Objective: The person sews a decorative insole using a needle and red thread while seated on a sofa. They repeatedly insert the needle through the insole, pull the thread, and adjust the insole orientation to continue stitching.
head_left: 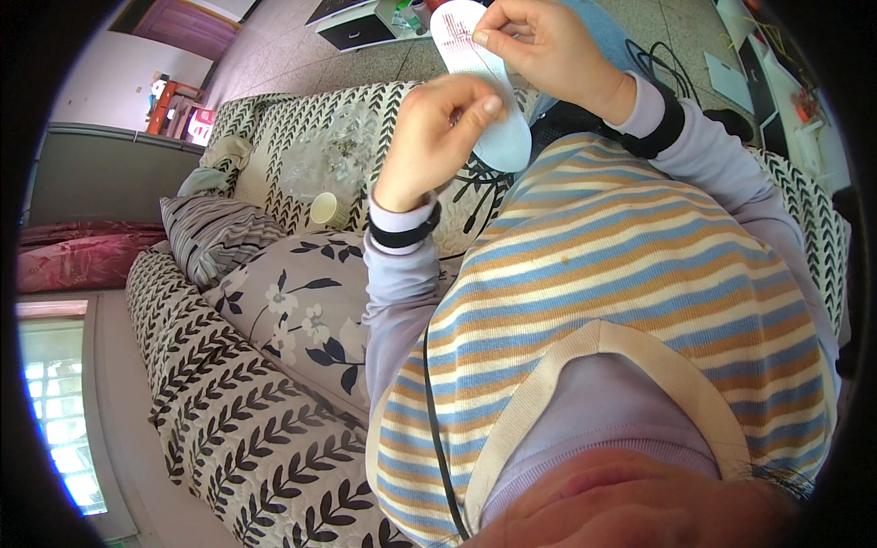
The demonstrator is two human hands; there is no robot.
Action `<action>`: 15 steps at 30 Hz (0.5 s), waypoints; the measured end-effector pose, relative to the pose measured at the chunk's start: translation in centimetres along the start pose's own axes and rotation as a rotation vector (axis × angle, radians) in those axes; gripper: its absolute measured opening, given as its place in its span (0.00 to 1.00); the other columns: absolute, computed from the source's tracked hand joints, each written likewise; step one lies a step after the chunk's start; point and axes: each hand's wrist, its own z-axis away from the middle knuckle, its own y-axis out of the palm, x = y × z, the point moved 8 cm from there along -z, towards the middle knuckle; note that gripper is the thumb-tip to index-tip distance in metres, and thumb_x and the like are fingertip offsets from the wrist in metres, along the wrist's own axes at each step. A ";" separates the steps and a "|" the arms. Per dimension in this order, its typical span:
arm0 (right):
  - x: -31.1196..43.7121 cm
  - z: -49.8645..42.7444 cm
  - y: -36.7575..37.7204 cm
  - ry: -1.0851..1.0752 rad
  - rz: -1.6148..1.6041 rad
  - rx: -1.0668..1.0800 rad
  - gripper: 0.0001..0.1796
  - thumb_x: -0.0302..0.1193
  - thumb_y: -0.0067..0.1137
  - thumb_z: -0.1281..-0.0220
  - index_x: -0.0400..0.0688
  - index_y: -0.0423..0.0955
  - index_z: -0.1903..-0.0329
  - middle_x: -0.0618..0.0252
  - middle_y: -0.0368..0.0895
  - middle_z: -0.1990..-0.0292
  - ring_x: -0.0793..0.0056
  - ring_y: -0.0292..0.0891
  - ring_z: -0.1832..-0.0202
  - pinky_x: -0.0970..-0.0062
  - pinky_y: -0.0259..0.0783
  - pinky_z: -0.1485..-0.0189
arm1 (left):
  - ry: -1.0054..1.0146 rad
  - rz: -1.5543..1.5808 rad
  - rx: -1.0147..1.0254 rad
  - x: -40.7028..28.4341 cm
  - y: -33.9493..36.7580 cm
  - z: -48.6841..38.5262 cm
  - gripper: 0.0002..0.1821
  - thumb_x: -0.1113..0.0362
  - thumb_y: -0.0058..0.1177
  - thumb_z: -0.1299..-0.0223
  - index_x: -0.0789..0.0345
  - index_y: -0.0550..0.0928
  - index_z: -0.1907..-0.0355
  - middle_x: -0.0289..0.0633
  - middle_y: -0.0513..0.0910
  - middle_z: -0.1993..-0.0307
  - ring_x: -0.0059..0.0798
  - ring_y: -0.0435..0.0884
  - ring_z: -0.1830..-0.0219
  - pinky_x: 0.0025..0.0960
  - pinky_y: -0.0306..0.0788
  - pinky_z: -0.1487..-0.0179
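A white insole [503, 140] printed with a fine grid is held up in front of my knees. Red stitching [455, 31] covers part of its far end. My right hand [548, 51] pinches the insole's right edge near that stitching, with the thumb on top. A thin dark red thread [488, 63] runs from the stitches towards my left hand [445, 130]. Over the middle of the insole, the left thumb and curled index finger come together around the thread; they are slightly blurred. Whether they also hold a needle cannot be seen.
On the leaf-patterned sofa cover [274, 411] lie a crumpled clear plastic bag [332, 154], a paper cup [327, 210], a striped pillow [223, 236] and a floral cushion [301, 301]. Black cables [479, 198] run beside my lap. A drawer cabinet [356, 33] stands beyond.
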 end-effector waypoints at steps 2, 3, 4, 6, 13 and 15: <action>-0.5 -0.1 0.0 0.016 -0.094 0.030 0.02 0.20 0.58 0.31 0.36 0.75 0.62 0.70 0.78 0.71 0.87 0.75 0.69 0.82 0.72 0.67 | 0.086 -0.006 -0.024 -0.7 -1.2 -0.1 0.06 0.66 0.66 0.37 0.67 0.87 0.66 0.38 0.85 0.72 0.23 0.81 0.70 0.27 0.72 0.65; -0.7 0.0 0.1 0.025 -0.142 0.044 0.01 0.20 0.58 0.31 0.36 0.75 0.61 0.71 0.78 0.71 0.87 0.75 0.68 0.82 0.72 0.66 | 0.030 -0.056 -0.243 -0.3 -3.2 0.2 0.07 0.66 0.66 0.36 0.67 0.87 0.63 0.36 0.86 0.71 0.21 0.80 0.69 0.26 0.73 0.64; -0.8 0.1 0.0 0.031 -0.141 0.038 0.01 0.20 0.57 0.31 0.36 0.75 0.60 0.71 0.78 0.70 0.87 0.75 0.68 0.82 0.72 0.65 | -0.006 -0.073 -0.413 0.2 -4.7 0.4 0.07 0.66 0.66 0.36 0.68 0.87 0.60 0.36 0.86 0.69 0.20 0.80 0.69 0.26 0.73 0.64; -0.7 0.3 0.2 0.037 -0.139 0.029 0.01 0.20 0.57 0.30 0.36 0.75 0.60 0.71 0.78 0.69 0.87 0.75 0.66 0.82 0.72 0.64 | -0.017 -0.089 -0.585 0.9 -5.9 0.7 0.12 0.67 0.66 0.36 0.70 0.84 0.53 0.35 0.86 0.68 0.16 0.80 0.68 0.24 0.74 0.62; 6.3 0.4 0.8 -0.565 0.417 -0.067 0.04 0.22 0.62 0.35 0.36 0.76 0.63 0.61 0.76 0.65 0.75 0.75 0.69 0.77 0.71 0.65 | -0.025 -0.037 -0.576 2.5 -4.0 0.6 0.08 0.69 0.66 0.36 0.71 0.84 0.59 0.32 0.83 0.76 0.13 0.78 0.74 0.21 0.71 0.70; 5.6 0.0 0.4 -0.341 0.392 -0.011 0.04 0.22 0.63 0.37 0.36 0.77 0.63 0.59 0.75 0.65 0.70 0.73 0.71 0.75 0.70 0.67 | -0.017 -0.123 -0.617 2.0 -4.3 0.8 0.08 0.69 0.66 0.36 0.71 0.84 0.61 0.34 0.83 0.77 0.15 0.78 0.76 0.22 0.71 0.71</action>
